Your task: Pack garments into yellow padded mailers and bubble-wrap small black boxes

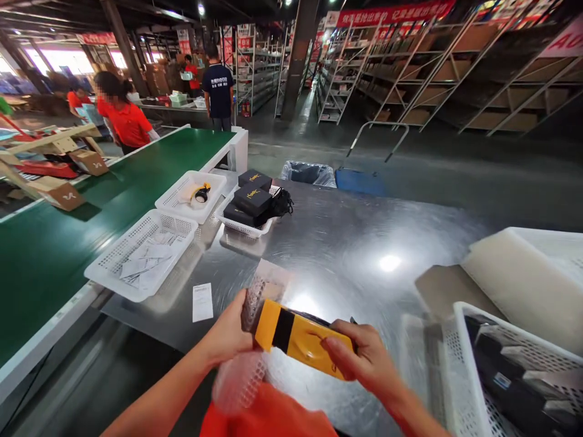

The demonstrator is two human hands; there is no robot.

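Observation:
My right hand (364, 358) grips the right end of a yellow pouch-like packet (314, 343) with a black band, thumb on top. Its left end meets my left hand (234, 328), which is closed around a sheet of clear bubble wrap (243, 379). The wrap hangs below my left hand and also rises above it. Whether the packet's left end is inside the wrap or beside it, I cannot tell. A small white printed slip (203, 302) lies on the metal table (346, 237), left of my left hand.
White baskets hold paper slips (148, 258), a tape roll (200, 195) and black boxes (252, 197). At right, another basket (473, 364) holds black packages beside white foam sheets (523, 279). A green conveyor (150, 161) runs along the left, with co-workers beyond. A lined bin (310, 173) stands behind the table.

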